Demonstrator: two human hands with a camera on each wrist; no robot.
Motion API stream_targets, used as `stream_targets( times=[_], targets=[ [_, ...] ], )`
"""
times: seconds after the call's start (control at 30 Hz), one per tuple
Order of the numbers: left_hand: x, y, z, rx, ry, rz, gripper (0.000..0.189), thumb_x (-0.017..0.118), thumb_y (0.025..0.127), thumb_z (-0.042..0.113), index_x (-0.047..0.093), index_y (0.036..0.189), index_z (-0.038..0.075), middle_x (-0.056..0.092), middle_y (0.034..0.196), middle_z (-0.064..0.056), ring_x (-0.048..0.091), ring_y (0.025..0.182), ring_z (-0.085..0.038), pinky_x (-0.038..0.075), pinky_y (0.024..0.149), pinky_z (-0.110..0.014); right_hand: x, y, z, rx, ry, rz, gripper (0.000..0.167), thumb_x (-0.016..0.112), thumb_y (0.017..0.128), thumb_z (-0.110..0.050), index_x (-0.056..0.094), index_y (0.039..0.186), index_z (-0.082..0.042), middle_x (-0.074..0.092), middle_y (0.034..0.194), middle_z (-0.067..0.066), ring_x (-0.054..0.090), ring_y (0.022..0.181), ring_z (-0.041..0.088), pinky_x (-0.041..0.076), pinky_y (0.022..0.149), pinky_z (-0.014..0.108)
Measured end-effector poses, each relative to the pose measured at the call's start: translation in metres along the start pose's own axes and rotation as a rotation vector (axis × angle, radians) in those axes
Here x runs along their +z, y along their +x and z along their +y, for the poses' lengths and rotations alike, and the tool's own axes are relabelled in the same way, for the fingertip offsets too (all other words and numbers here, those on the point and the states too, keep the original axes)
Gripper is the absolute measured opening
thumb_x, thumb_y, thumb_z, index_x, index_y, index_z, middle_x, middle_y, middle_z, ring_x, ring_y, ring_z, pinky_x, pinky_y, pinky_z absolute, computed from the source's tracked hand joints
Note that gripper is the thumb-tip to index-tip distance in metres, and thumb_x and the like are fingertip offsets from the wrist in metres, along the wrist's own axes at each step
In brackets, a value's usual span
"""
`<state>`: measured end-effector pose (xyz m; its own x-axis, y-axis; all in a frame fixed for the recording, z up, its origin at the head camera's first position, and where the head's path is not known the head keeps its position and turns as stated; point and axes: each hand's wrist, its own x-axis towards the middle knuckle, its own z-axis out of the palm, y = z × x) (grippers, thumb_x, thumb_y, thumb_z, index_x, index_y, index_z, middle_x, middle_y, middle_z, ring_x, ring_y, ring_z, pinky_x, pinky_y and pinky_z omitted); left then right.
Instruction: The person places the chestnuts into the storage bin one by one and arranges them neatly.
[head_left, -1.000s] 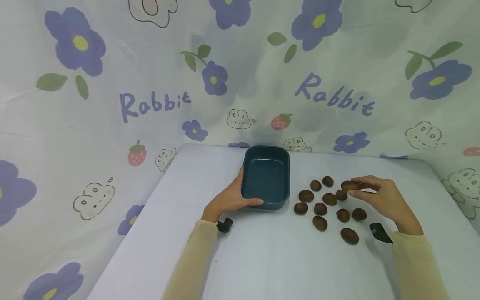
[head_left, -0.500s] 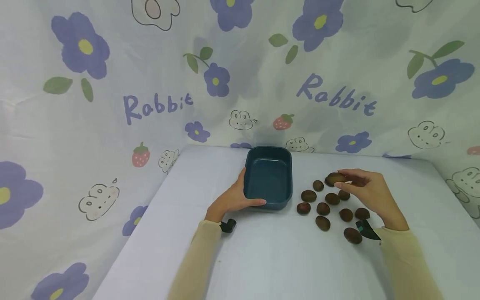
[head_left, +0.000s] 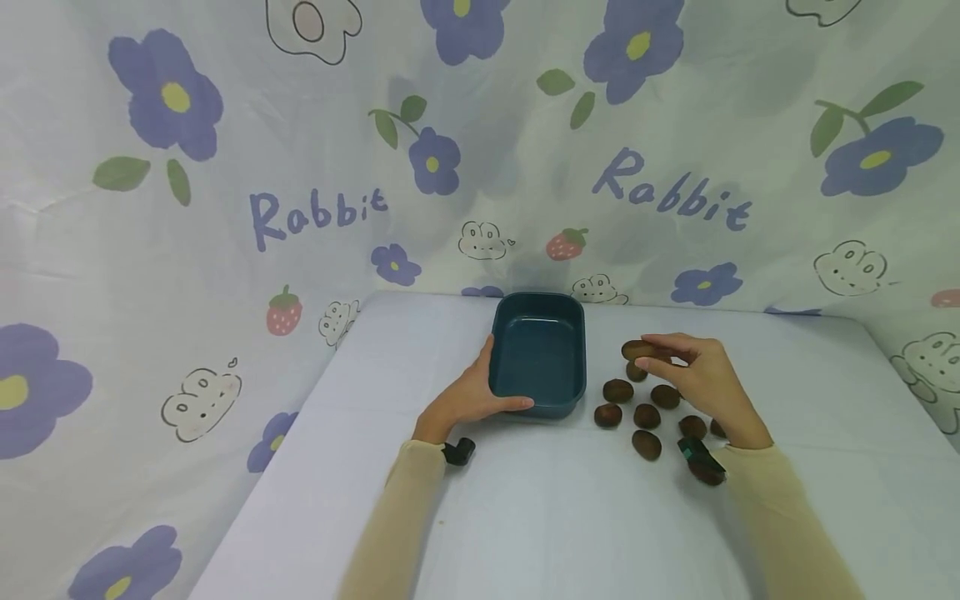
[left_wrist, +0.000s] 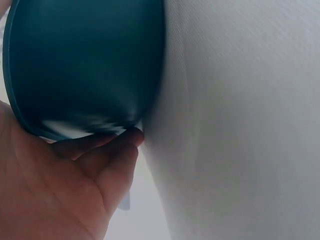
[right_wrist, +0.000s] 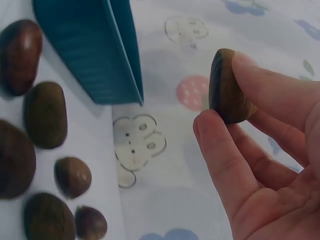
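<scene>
A deep teal rectangular box (head_left: 538, 354) with rounded corners stands on the white table; no contents show inside it. My left hand (head_left: 468, 392) grips its near left corner, thumb along the front and fingers against the side, as the left wrist view also shows on the box wall (left_wrist: 85, 60). Off to the right, my right hand (head_left: 701, 375) pinches a brown chestnut (right_wrist: 227, 87) between thumb and fingertips, above the table. Below and around that hand lie several loose chestnuts (head_left: 647, 417), some partly hidden by the hand and wrist.
A white cloth printed with flowers, rabbits and lettering (head_left: 315, 217) hangs behind and left of the table (head_left: 540, 517). One chestnut (head_left: 707, 473) lies under the right wrist's black camera (head_left: 697, 452). The nearest chestnuts sit just right of the box.
My right hand has moved left toward the box, carrying the pinched chestnut over the others. My left hand keeps its grip on the box, which has not moved.
</scene>
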<state>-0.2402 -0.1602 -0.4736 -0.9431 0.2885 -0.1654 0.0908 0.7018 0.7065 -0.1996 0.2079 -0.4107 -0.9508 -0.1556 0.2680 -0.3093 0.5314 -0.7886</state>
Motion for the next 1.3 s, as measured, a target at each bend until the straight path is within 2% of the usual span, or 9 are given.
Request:
stream_targets(
  times=[0.2,0.27,0.4,0.53,0.67,0.77,0.87,1.03,1.3],
  targets=[
    [-0.001,-0.001,0.002,0.007,-0.017,-0.012,0.147,0.080,0.066,0.080,-0.013,0.166,0.028,0.000,0.177,0.002,0.016,0.163,-0.026,0.025,0.128,-0.057,0.014,0.007,-0.008,0.014,0.072,-0.032,0.042,0.080,0.093,-0.023,0.071,0.131,-0.006,0.075,0.121,0.017,0.066,0.088,0.000,0.052,0.075,0.014],
    [-0.001,-0.001,0.002,0.014,-0.019,-0.009,0.147,0.081,0.066,0.080,-0.013,0.167,0.027,-0.001,0.177,0.002,0.016,0.163,-0.026,0.025,0.128,-0.057,0.020,0.009,-0.010,0.017,0.095,-0.042,0.043,0.080,0.092,-0.022,0.071,0.131,-0.005,0.075,0.121,0.017,0.066,0.085,0.000,0.053,0.072,0.016],
    [0.000,-0.001,0.002,0.021,-0.027,-0.010,0.148,0.082,0.066,0.078,-0.012,0.167,0.025,-0.001,0.177,0.001,0.016,0.163,-0.027,0.026,0.128,-0.058,0.032,0.014,-0.012,0.027,0.125,-0.071,0.045,0.081,0.092,-0.023,0.071,0.131,-0.004,0.074,0.124,0.016,0.069,0.095,0.004,0.055,0.078,0.014],
    [0.000,-0.001,0.002,0.013,-0.030,-0.015,0.148,0.082,0.066,0.078,-0.012,0.167,0.025,0.001,0.177,0.000,0.017,0.162,-0.027,0.026,0.127,-0.058,0.044,0.018,-0.016,0.039,0.126,-0.094,0.045,0.081,0.092,-0.025,0.072,0.131,-0.005,0.074,0.126,0.015,0.069,0.111,0.020,0.056,0.088,0.015],
    [0.000,-0.002,0.002,0.016,-0.034,-0.013,0.147,0.082,0.067,0.077,-0.012,0.167,0.024,0.002,0.177,-0.001,0.018,0.162,-0.028,0.027,0.127,-0.058,0.054,0.022,-0.021,0.024,0.120,-0.107,0.044,0.081,0.092,-0.023,0.071,0.131,-0.004,0.074,0.126,0.016,0.069,0.116,0.032,0.059,0.095,0.030],
    [-0.001,-0.002,0.003,0.024,-0.046,-0.017,0.145,0.083,0.069,0.073,-0.013,0.167,0.024,0.001,0.177,-0.001,0.017,0.162,-0.027,0.026,0.127,-0.058,0.062,0.026,-0.023,0.015,0.120,-0.113,0.044,0.081,0.092,-0.021,0.071,0.131,-0.004,0.074,0.125,0.016,0.069,0.118,0.034,0.057,0.098,0.041],
    [-0.001,-0.003,0.003,0.029,-0.054,-0.025,0.144,0.084,0.070,0.071,-0.014,0.166,0.025,0.001,0.177,0.000,0.016,0.163,-0.027,0.025,0.128,-0.057,0.070,0.029,-0.025,0.021,0.143,-0.117,0.043,0.082,0.091,-0.019,0.072,0.130,-0.004,0.074,0.125,0.016,0.069,0.120,0.035,0.057,0.098,0.047],
    [-0.002,-0.003,0.002,0.029,-0.048,-0.025,0.145,0.082,0.070,0.075,-0.014,0.166,0.024,0.001,0.177,-0.001,0.016,0.163,-0.028,0.025,0.128,-0.057,0.083,0.034,-0.031,0.032,0.171,-0.129,0.042,0.082,0.090,-0.020,0.073,0.128,-0.005,0.072,0.130,0.016,0.068,0.121,0.035,0.058,0.097,0.046],
    [-0.002,-0.001,0.000,0.036,-0.054,-0.015,0.147,0.081,0.068,0.078,-0.013,0.167,0.023,0.001,0.177,-0.002,0.015,0.163,-0.029,0.025,0.127,-0.059,0.101,0.044,-0.037,-0.008,0.192,-0.164,0.041,0.083,0.089,-0.017,0.073,0.126,-0.002,0.073,0.126,0.017,0.071,0.113,0.033,0.061,0.086,0.031]
  ],
)
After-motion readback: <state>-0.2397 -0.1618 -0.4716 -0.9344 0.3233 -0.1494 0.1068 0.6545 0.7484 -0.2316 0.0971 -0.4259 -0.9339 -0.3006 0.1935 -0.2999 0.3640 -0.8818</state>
